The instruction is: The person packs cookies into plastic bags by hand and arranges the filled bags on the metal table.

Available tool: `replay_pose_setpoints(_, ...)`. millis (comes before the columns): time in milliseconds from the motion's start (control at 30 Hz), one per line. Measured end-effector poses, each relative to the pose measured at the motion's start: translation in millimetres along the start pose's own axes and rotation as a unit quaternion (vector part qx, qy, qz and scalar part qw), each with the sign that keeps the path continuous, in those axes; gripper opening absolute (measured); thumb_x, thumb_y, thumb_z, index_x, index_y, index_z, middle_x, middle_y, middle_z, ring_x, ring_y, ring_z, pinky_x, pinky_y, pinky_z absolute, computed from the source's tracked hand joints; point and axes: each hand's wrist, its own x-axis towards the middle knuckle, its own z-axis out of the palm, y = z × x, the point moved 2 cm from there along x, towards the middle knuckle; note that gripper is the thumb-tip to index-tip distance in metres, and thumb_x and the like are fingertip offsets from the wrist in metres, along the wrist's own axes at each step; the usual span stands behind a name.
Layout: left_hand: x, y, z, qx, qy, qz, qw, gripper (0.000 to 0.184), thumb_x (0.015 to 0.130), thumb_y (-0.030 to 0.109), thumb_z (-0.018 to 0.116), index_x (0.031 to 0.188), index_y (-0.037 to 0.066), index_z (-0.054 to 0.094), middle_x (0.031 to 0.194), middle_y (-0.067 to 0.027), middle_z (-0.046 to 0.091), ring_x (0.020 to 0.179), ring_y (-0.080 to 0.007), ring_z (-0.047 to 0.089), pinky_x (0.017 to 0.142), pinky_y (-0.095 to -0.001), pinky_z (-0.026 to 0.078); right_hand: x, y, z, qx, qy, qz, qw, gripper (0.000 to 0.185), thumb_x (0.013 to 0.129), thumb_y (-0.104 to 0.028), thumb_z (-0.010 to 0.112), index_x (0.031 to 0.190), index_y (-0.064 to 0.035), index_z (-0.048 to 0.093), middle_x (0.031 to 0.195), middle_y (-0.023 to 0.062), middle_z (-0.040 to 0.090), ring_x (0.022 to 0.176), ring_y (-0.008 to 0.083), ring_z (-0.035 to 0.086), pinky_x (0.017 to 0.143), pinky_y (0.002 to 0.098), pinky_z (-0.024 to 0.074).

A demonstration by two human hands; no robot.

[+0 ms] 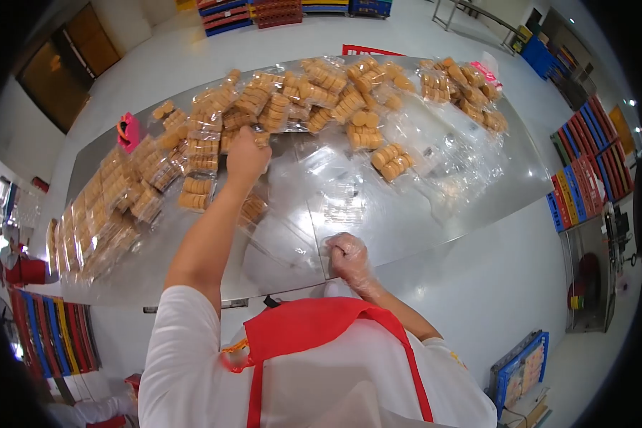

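My left hand [248,155] reaches to the far side of the metal table [292,175]. Its fingers are curled on a clear bag of round tan cookies [261,138] at the edge of the pile; my hand hides part of the grip. My right hand [349,257], in a clear plastic glove, rests closed near the table's front edge. Whatever it may hold is too hidden to name. Between my arms, a bag of cookies [253,209] lies beside my left forearm. Another bag of cookies [391,162] lies farther right.
Bagged cookies [96,221] are heaped along the left and far edges. Clear plastic bags [456,160] spread over the right side, near more cookie bags [471,93]. A pink object [128,133] stands at the left edge. Stacked crates [592,164] stand beyond the table.
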Motion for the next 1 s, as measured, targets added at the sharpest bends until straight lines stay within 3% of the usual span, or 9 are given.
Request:
replay_pose_setpoints(67, -21.1, -13.1, -20.6, -0.204, -0.032, -0.061, 0.977, 0.056, 0.073, 0.005, 0.069, 0.124, -0.001, 0.048, 0.103, -0.0152, 0.061, 0.088, -0.0315, 0.064, 0.078, -0.0376, 0.053, -1.4, 3.4, -0.7, 0.007, 0.013, 0.000, 1.000, 0.018, 0.078, 0.006, 0.051, 0.082, 0.0002, 0.069, 0.084, 0.0160, 0.071, 0.074, 0.0283, 0.069, 0.069, 0.0341, 0.0544)
replay_pose_setpoints(200, -103.0, -14.8, -75.6, -0.619, -0.106, -0.183, 0.756, 0.076, 0.069, -0.004, 0.069, 0.138, 0.004, 0.039, 0.121, -0.0104, 0.056, 0.099, -0.0214, 0.065, 0.077, -0.0259, 0.054, 0.7, -7.9, -1.8, 0.131, 0.040, 0.085, 0.987, 0.015, 0.086, -0.001, 0.055, 0.085, 0.0005, 0.069, 0.084, 0.0086, 0.070, 0.079, 0.0202, 0.067, 0.074, 0.0324, 0.0534)
replay_pose_setpoints(267, -143.0, 1.0, -85.8, -0.736, -0.169, -0.173, 0.632, 0.085, 0.067, -0.006, 0.070, 0.144, 0.006, 0.035, 0.131, -0.0107, 0.050, 0.114, -0.0233, 0.059, 0.088, -0.0311, 0.054, 16.8, -54.1, -4.6, 0.243, -0.086, 0.155, 0.954, 0.042, 0.096, -0.029, 0.062, 0.126, -0.0009, 0.056, 0.110, 0.0126, 0.064, 0.097, 0.0186, 0.063, 0.084, 0.0327, 0.0524)
replay_pose_setpoints(333, -172.4, 16.8, -83.7, -0.735, -0.199, -0.164, 0.627, 0.086, 0.066, -0.005, 0.070, 0.144, 0.007, 0.034, 0.132, -0.0096, 0.050, 0.121, -0.0233, 0.055, 0.095, -0.0338, 0.050, 33.4, -86.3, 4.6, 0.436, -0.170, 0.201, 0.860, 0.076, 0.097, -0.049, 0.059, 0.149, -0.0033, 0.028, 0.129, 0.0180, 0.052, 0.110, 0.0215, 0.058, 0.090, 0.0341, 0.0514)
replay_pose_setpoints(367, -185.2, 19.7, -83.9, -0.735, -0.213, -0.162, 0.623, 0.087, 0.066, -0.005, 0.070, 0.145, 0.007, 0.034, 0.133, -0.0091, 0.049, 0.124, -0.0234, 0.052, 0.099, -0.0351, 0.049, 41.6, -103.0, 8.9, 0.471, -0.174, 0.211, 0.839, 0.071, 0.096, -0.046, 0.062, 0.145, -0.0027, 0.036, 0.125, 0.0154, 0.055, 0.109, 0.0206, 0.058, 0.091, 0.0333, 0.0506)
replay_pose_setpoints(500, -215.8, 20.4, -92.5, -0.690, -0.276, -0.182, 0.643, 0.082, 0.072, -0.001, 0.070, 0.144, 0.006, 0.033, 0.133, -0.0095, 0.048, 0.127, -0.0224, 0.050, 0.109, -0.0340, 0.040, 47.1, -135.9, 11.8, 0.354, -0.203, 0.272, 0.871, 0.051, 0.094, -0.035, 0.067, 0.128, -0.0011, 0.053, 0.116, 0.0103, 0.060, 0.107, 0.0168, 0.057, 0.092, 0.0320, 0.0471)
replay_pose_setpoints(700, -219.8, 23.9, -114.3, -0.651, -0.234, -0.271, 0.669, 0.036, 0.091, 0.010, 0.065, 0.124, 0.005, 0.050, 0.110, -0.0066, 0.058, 0.103, -0.0173, 0.058, 0.090, -0.0301, 0.046, 38.2, -141.3, 29.2, 0.262, -0.225, 0.221, 0.912, 0.019, 0.096, -0.016, 0.065, 0.099, 0.0022, 0.068, 0.095, 0.0053, 0.066, 0.089, 0.0111, 0.058, 0.082, 0.0280, 0.0485)
replay_pose_setpoints(800, -214.1, 8.9, -109.4, -0.496, -0.159, -0.138, 0.843, 0.010, 0.094, 0.011, 0.062, 0.102, 0.007, 0.056, 0.091, -0.0020, 0.058, 0.085, -0.0115, 0.054, 0.074, -0.0273, 0.046, 42.3, -149.6, 32.0, 0.173, -0.201, 0.108, 0.958, 0.012, 0.091, -0.009, 0.067, 0.094, 0.0011, 0.070, 0.089, 0.0079, 0.066, 0.085, 0.0172, 0.061, 0.077, 0.0314, 0.0495)
replay_pose_setpoints(1000, -215.3, 22.7, -124.3, -0.260, -0.015, 0.031, 0.965, 0.010, 0.095, 0.015, 0.063, 0.096, 0.007, 0.058, 0.089, -0.0035, 0.062, 0.078, -0.0221, 0.056, 0.077, -0.0272, 0.044, 49.0, -146.5, 24.9, -0.020, -0.185, -0.079, 0.979, 0.008, 0.087, -0.006, 0.068, 0.093, -0.0026, 0.072, 0.090, 0.0135, 0.065, 0.090, 0.0246, 0.061, 0.083, 0.0392, 0.0483)
